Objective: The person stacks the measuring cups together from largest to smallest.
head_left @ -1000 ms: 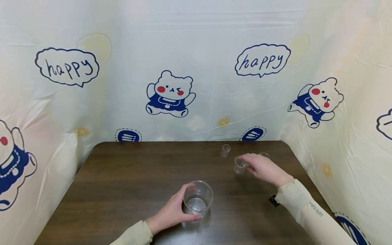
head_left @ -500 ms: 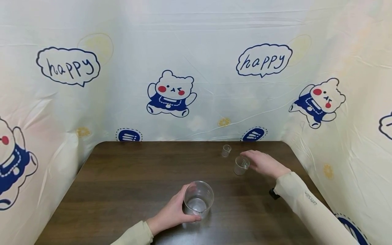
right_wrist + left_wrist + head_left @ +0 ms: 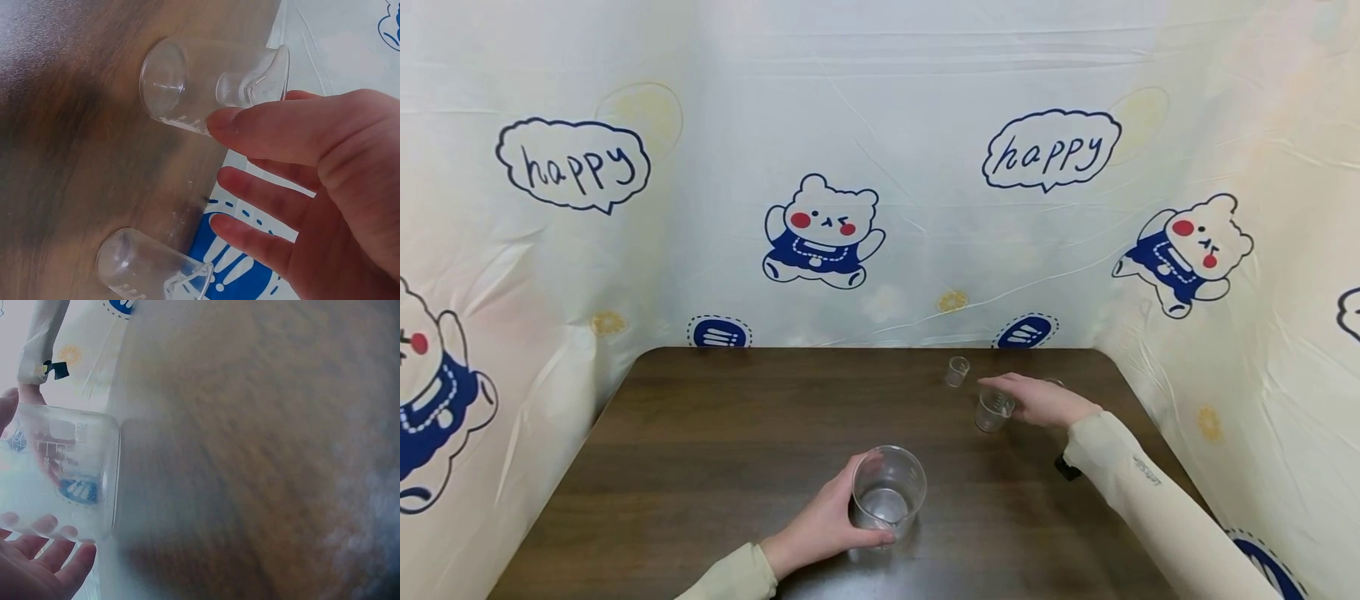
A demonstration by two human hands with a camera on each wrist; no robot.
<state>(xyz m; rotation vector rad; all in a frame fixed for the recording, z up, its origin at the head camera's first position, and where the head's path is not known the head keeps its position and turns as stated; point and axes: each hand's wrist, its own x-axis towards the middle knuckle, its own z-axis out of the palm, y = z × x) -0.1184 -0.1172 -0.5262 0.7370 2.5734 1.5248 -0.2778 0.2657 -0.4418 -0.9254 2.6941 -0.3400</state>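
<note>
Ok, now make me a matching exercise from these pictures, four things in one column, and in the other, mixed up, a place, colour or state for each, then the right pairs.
1. large glass
2. table
3. sleeves
4. tiny glass

A. dark brown
B. near the far table edge
C. pale cream
D. held by the left hand

Pairs: 1-D, 2-A, 3-C, 4-B

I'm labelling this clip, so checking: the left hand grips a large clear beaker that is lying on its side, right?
Not quite: the left hand grips a large clear beaker, but it is upright, as the head view shows.
</note>
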